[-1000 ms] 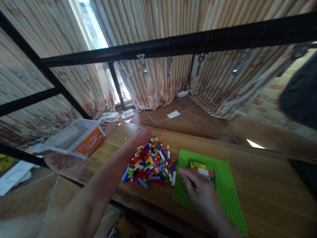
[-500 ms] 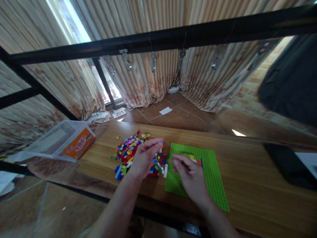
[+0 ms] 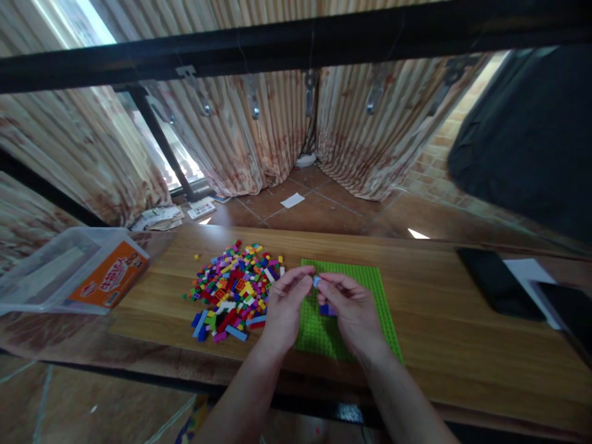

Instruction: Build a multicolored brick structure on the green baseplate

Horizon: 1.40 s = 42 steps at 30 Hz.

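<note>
My left hand (image 3: 285,308) and my right hand (image 3: 352,308) meet with their fingertips close together above the green baseplate (image 3: 308,336). Between thumb and forefinger, my right hand pinches a small light blue brick (image 3: 317,281). The fingers of my left hand are closed right beside it; whether they grip something small I cannot make out. Blue and purple bricks (image 3: 327,309) show under my right hand, at the plate, partly hidden by the fingers. To the left of my left hand lies a heap of mixed coloured bricks (image 3: 240,283).
A clear plastic box (image 3: 50,265) with an orange label stands at the left end of the wooden table (image 3: 430,333). Toward the right lie a black flat object (image 3: 497,283), white paper (image 3: 531,274) and a dark device (image 3: 568,308). A black metal bar (image 3: 259,52) with hooks crosses above.
My hands have come together; my left hand has moved from beside the heap to over the baseplate. The light blue brick now shows at my right fingertips. The whole view has shifted.
</note>
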Each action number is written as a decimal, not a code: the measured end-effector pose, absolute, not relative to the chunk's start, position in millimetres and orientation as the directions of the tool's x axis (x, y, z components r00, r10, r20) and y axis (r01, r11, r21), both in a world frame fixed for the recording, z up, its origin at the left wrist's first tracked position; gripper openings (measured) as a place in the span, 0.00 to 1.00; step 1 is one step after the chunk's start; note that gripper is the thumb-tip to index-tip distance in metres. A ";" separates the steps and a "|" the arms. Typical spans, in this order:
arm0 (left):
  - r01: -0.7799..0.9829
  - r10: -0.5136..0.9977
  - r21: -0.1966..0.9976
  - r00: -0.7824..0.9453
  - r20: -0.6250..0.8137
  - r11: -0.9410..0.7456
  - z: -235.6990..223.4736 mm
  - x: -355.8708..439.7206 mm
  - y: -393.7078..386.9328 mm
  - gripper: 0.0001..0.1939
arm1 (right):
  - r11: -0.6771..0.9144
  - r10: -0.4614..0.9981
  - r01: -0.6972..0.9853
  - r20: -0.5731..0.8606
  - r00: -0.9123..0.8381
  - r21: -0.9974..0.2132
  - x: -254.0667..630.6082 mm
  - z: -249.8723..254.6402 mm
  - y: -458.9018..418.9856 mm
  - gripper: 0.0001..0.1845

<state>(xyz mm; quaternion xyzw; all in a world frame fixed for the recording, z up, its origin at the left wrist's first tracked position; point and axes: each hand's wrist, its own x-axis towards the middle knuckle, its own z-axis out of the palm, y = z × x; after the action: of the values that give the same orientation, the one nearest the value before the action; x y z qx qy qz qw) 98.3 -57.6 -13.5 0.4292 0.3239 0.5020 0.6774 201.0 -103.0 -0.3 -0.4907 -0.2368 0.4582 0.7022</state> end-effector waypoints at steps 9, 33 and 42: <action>-0.136 0.901 0.987 0.433 -0.019 0.086 -0.7 89.7 -54.7 0.10 | 0.103 0.851 -0.217 -0.027 0.525 -0.971 203.6 -1.9 -104.5 0.09; 0.884 0.973 0.412 0.176 0.149 -0.223 -4.3 17.1 1.2 0.09 | 0.042 0.934 -0.465 -0.130 0.332 -0.884 229.6 3.6 -112.4 0.11; 0.919 0.977 0.340 0.161 0.143 -0.201 -3.3 23.0 2.2 0.11 | 0.118 0.856 0.023 0.114 0.504 -0.993 271.2 -2.8 -117.8 0.13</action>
<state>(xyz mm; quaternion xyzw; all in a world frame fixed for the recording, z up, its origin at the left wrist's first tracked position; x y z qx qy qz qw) 23.0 2.2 -3.3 0.7568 0.6261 0.1667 0.0869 271.2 -117.8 -2.8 -0.5800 -0.3789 0.3230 0.6447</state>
